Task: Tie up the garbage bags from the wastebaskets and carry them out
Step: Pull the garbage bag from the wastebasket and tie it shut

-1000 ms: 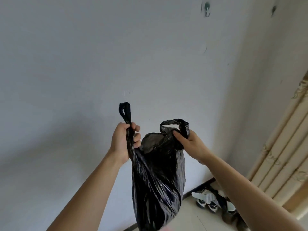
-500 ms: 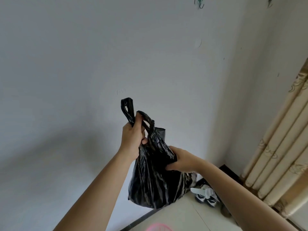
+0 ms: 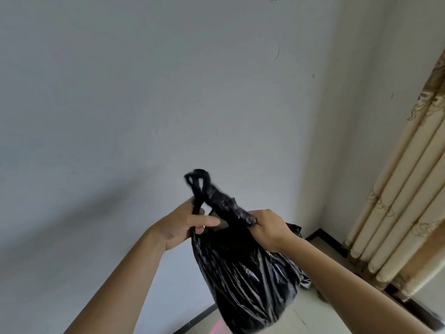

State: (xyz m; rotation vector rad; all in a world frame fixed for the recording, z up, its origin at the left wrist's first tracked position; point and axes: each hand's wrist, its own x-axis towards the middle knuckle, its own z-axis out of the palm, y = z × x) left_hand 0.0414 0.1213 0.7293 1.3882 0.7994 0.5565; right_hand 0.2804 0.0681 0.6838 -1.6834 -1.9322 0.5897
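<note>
A black plastic garbage bag (image 3: 248,280) hangs in the air in front of a white wall, its body bulging downward. My left hand (image 3: 183,225) grips one handle loop, which sticks up above my fist. My right hand (image 3: 269,227) pinches the other handle, twisted into a strand that crosses over toward the left loop. Both handles (image 3: 204,186) meet above my hands. The bag's bottom runs out of the frame.
A white wall (image 3: 168,92) fills most of the view. Beige patterned curtains (image 3: 404,213) hang at the right, reaching a dark baseboard and pale tiled floor (image 3: 313,317). Something pink (image 3: 220,327) shows at the bottom edge under the bag.
My right hand has come up from the bag's side to the second handle and drawn it across the left one. Both hands and the bag sit lower in the view.
</note>
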